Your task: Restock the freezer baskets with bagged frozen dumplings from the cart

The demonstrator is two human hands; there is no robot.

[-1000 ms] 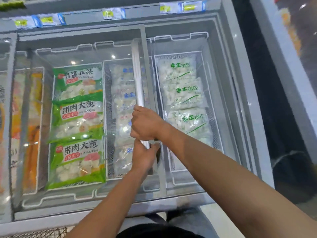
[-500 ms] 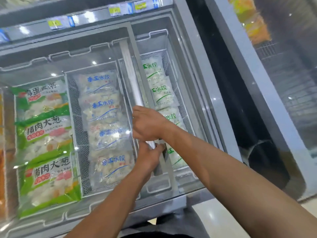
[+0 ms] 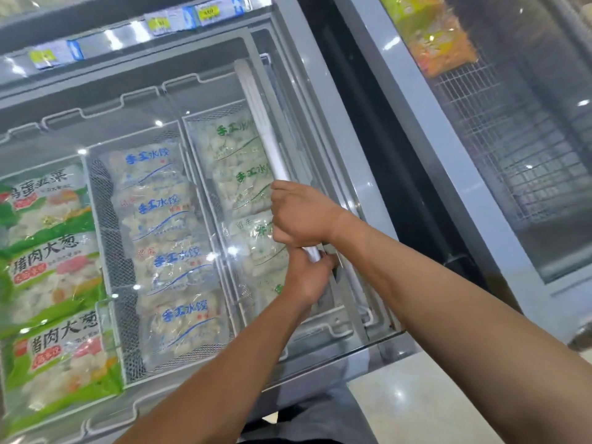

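Observation:
Both hands grip the long white handle (image 3: 256, 113) of the freezer's sliding glass lid. My right hand (image 3: 301, 216) holds it higher up. My left hand (image 3: 309, 277) is closed on its near end. Under the glass, a wire basket (image 3: 105, 219) holds several clear dumpling bags with blue print (image 3: 166, 232). A basket to its right holds clear bags with green print (image 3: 237, 174), partly hidden by my hands. Green-and-white dumpling bags (image 3: 54, 267) lie at the far left. The cart is out of view.
Price tags (image 3: 179, 19) line the freezer's far rail. A dark gap (image 3: 384, 155) separates this freezer from a neighbouring chest freezer (image 3: 512, 155) on the right, with a wire rack and orange packs under its glass. Pale floor (image 3: 416, 395) lies at the lower right.
The glass lid and both hands have slid to the right across the freezer. The green-print bags, uncovered a second ago, now lie under the lid. The view has swung right.

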